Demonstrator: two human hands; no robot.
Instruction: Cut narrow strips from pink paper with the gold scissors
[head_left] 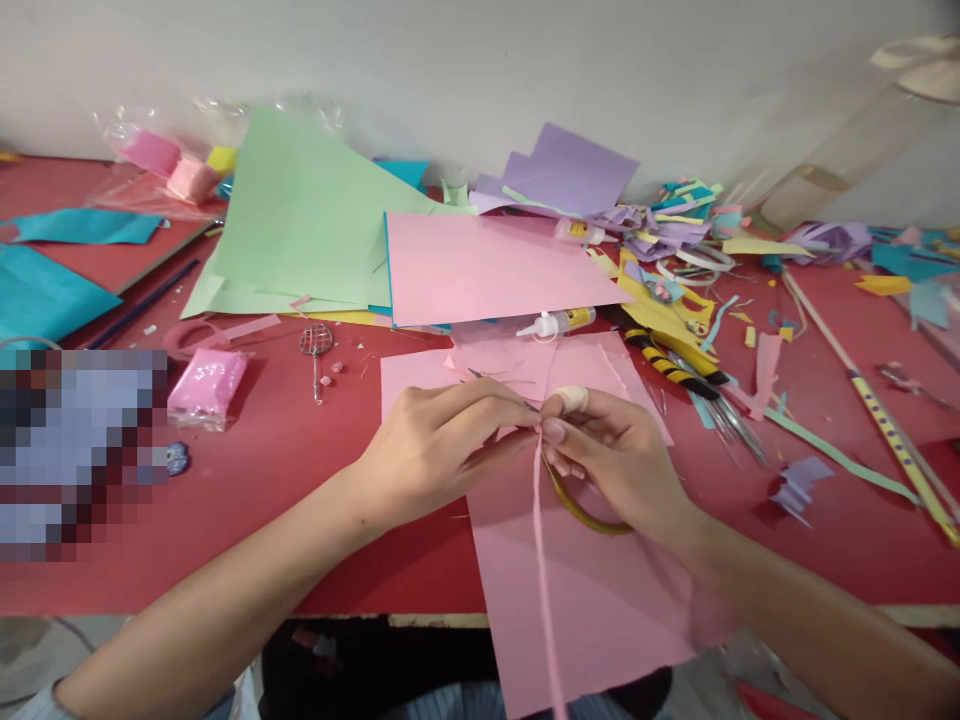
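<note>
My left hand point(450, 435) and my right hand point(619, 445) meet over pink paper, with their fingertips pinched together. From between the fingertips a narrow pink paper strip point(544, 580) hangs down past the table edge. Below my right palm curves an olive-gold hoop point(577, 513), partly hidden by that hand; whether it is a bangle or a handle I cannot tell. A small dark tip shows at my left fingertips. Pale tape wraps one finger of my right hand. Under both hands lies a large pink paper sheet point(592, 610), overhanging the front edge.
Behind my hands lie a glue bottle point(566, 322), a pink card point(495, 265) and green paper point(300, 220). Yellow-black pliers point(667, 365) and a yellow flute point(900, 455) are at right, among paper scraps. At left are a pink clay packet point(208, 385) and a blurred-out patch.
</note>
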